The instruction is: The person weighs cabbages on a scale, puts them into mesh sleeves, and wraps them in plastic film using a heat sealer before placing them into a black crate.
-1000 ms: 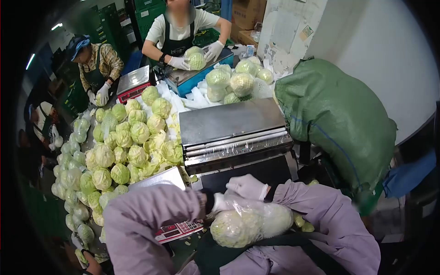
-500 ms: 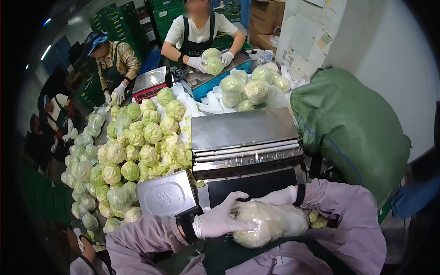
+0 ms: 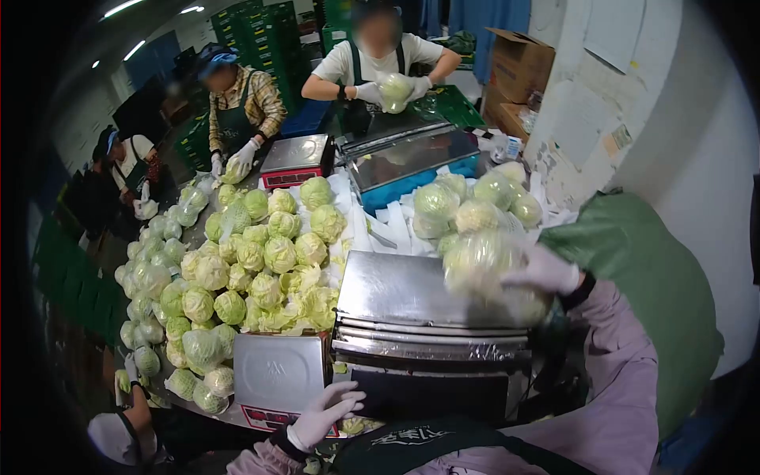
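Observation:
My right hand, in a white glove, grips a film-wrapped cabbage above the right part of the metal wrapping machine. Motion blurs the wrapped cabbage, and a second pale shape hangs just below the hand. Gloved too, my left hand is empty with its fingers spread, beside the machine's black front plate and the lower edge of a scale. Loose cabbages and pulled-off leaves lie left of the machine. Behind it are wrapped cabbages in a pile.
Across the table a person holds a wrapped cabbage near a blue-sided machine. Another person handles a cabbage by a red scale. A green sack bulges at the right. More people are at the left.
My right hand has carried the wrapped cabbage from my lap up over the machine. My left hand has let go and moved left. The view has shifted, and the co-worker opposite has raised a cabbage.

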Tool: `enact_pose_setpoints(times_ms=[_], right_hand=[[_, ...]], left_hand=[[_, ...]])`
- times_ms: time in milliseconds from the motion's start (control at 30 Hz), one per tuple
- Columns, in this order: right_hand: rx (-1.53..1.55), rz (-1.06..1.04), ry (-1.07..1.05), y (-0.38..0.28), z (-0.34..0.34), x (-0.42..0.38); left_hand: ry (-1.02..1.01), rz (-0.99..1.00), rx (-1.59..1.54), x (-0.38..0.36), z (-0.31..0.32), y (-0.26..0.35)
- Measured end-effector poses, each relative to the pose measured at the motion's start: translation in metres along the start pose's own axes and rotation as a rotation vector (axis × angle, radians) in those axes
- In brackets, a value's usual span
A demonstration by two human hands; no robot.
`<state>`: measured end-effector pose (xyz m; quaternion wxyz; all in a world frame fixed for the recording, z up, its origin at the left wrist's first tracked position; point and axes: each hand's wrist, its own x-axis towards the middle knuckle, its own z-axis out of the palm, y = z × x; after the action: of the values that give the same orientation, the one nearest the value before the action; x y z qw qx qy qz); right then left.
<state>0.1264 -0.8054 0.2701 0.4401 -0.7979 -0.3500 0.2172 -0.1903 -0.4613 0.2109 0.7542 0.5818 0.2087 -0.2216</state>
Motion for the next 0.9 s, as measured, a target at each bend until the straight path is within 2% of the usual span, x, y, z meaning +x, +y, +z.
enact_pose_setpoints(times_ms=[33, 133, 167, 200, 233, 267, 300, 333, 400, 467, 567, 600, 733, 833, 900], right_hand=[[-0.288, -0.099, 0.207, 0.016, -0.022, 0.028], [-0.85, -0.105, 0.482, 0.041, -0.074, 0.115], [-0.942, 0.002, 0.506, 0.047, -0.082, 0.142], [-1.03, 0.115, 0.53, 0.054, -0.085, 0.164], [-1.014, 0.105, 0.533, 0.065, -0.085, 0.18], [-1.062, 0.196, 0.548, 0.077, -0.082, 0.195], [-1.111, 0.288, 0.557, 0.088, -0.079, 0.208], [-1.101, 0.276, 0.541, 0.111, -0.075, 0.219], [-1.34, 0.235, 0.467, 0.168, -0.056, 0.233], [-1.222, 0.248, 0.546, 0.154, -0.038, 0.227], [-1.198, 0.182, 0.52, 0.143, -0.036, 0.213], [-1.211, 0.183, 0.525, 0.139, -0.033, 0.207], [-1.114, -0.013, 0.52, 0.104, 0.006, 0.177], [-0.955, -0.154, 0.362, 0.062, 0.054, 0.147], [-0.707, -0.301, 0.205, 0.048, 0.087, 0.134]], left_hand=[[0.082, -0.007, -0.029, -0.001, -0.002, -0.01], [0.298, -0.063, -0.099, -0.002, 0.001, -0.031], [0.39, -0.115, -0.174, -0.001, 0.008, -0.03], [0.384, -0.076, -0.202, 0.001, 0.001, -0.053], [0.404, -0.057, -0.214, 0.003, 0.005, -0.055], [0.424, -0.041, -0.227, 0.007, 0.007, -0.058], [0.442, -0.102, -0.282, 0.008, 0.007, -0.06], [0.461, -0.108, -0.29, 0.013, 0.008, -0.056], [0.491, -0.143, -0.123, 0.014, 0.008, -0.056], [0.458, -0.093, -0.069, 0.018, 0.007, -0.058], [0.397, -0.113, 0.054, 0.025, 0.002, -0.056], [0.351, -0.002, 0.148, 0.028, -0.004, -0.063], [0.369, 0.086, 0.141, 0.025, -0.019, -0.089], [0.431, 0.099, 0.209, 0.009, -0.034, -0.109], [0.509, 0.092, 0.211, -0.009, -0.042, -0.097]])
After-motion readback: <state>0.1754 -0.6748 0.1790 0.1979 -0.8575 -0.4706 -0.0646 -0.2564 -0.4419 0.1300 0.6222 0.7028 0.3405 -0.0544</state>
